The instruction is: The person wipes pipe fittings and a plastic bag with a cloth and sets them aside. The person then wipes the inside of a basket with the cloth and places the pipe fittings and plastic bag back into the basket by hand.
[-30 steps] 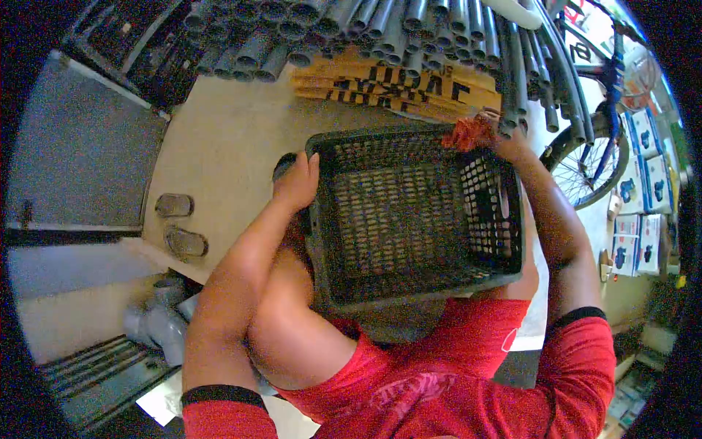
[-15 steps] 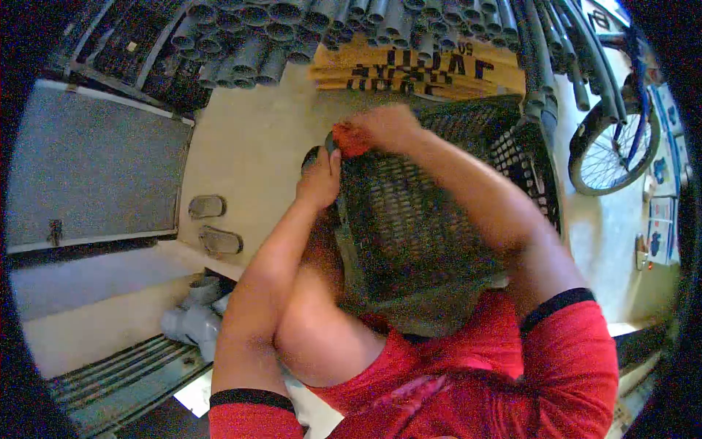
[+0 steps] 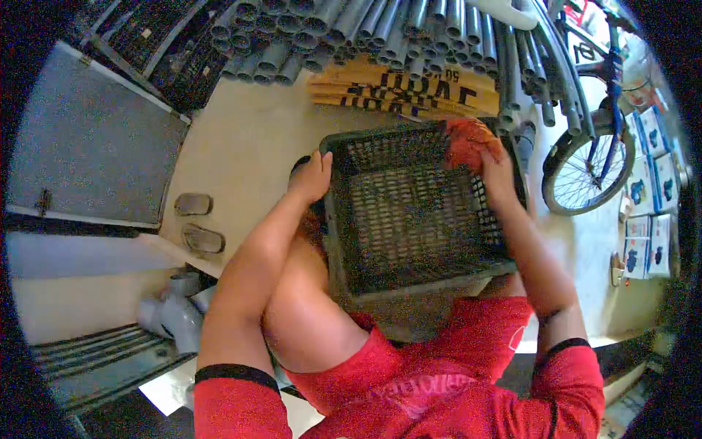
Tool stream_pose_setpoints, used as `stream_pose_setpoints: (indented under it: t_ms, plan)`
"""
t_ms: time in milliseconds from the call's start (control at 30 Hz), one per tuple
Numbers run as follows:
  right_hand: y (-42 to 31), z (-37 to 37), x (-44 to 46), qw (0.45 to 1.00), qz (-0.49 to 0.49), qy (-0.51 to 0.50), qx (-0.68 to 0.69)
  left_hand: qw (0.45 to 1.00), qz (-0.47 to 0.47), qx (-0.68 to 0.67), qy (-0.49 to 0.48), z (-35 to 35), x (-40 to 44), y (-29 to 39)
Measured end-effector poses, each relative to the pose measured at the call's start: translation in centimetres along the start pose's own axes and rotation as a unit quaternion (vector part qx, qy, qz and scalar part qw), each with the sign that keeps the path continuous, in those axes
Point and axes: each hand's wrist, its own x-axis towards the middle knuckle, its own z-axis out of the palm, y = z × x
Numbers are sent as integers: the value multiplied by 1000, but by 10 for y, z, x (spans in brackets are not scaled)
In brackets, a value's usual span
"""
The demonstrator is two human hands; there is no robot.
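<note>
Right hand point(image 3: 496, 167) has swung across, bringing its clutched red cloth point(image 3: 466, 143) to the black crate point(image 3: 424, 287)'s far-right corner — left hand point(image 3: 314, 178) grips the left side.

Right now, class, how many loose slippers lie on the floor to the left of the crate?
2, both left of the black crate: an upper slipper and, just below it in the view, a lower slipper. The left arm might hide others.
</note>
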Motion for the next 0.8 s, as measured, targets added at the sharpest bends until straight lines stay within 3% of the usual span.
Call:
stream_pose_setpoints:
  t_ms: [67, 100, 167, 233, 300, 367, 400, 433, 467, 567, 633, 700, 733, 767, 800]
  plan:
    - [-6, 29, -24, 973, 140, -12, 183, 1000, 2, 13, -9, 9, 10, -6]
    - [20, 45, -24, 944, 147, -44, 291, 1000, 0, -16, -5, 18, 17, -14]
    - [-11, 91, -38, 946, 83, -110, 292, 993, -4, -114, 2, 31, 34, -31]
    - [-30, 153, -46, 931, 101, -115, 332, 962, -23, -270, -23, 27, 33, -28]
    - [-49, 208, -55, 946, 58, -171, 270, 895, -60, -435, -78, -10, 3, 7]
    - [-31, 279, -59, 933, 31, -213, 289, 794, -102, -584, -132, -44, -28, 45]
    - [-37, 290, -70, 966, -15, -199, 167, 732, -123, -652, -154, -50, -34, 51]
    - [-46, 297, -84, 980, -63, -183, 42, 748, -108, -643, -125, -40, -25, 40]
    - [-52, 301, -95, 985, -96, -120, 79, 762, -93, -634, -96, -23, -11, 24]
    - [-54, 281, -118, 980, -102, -169, 35, 753, -75, -637, -145, -15, -5, 1]
    - [-68, 245, -149, 963, -141, -229, 9, 701, -139, -652, -252, -39, -12, 20]
    - [-62, 217, -187, 942, -196, -271, -7, 683, -135, -682, -224, -52, -27, 51]
    - [-56, 204, -202, 929, -235, -284, -9, 714, -143, -655, -202, -50, -24, 52]
    - [-65, 184, -207, 914, -183, -360, -46, 744, -151, -626, -179, -50, -22, 49]
    - [-77, 165, -211, 888, -133, -433, -84, 819, -107, -537, -171, -46, -17, 40]
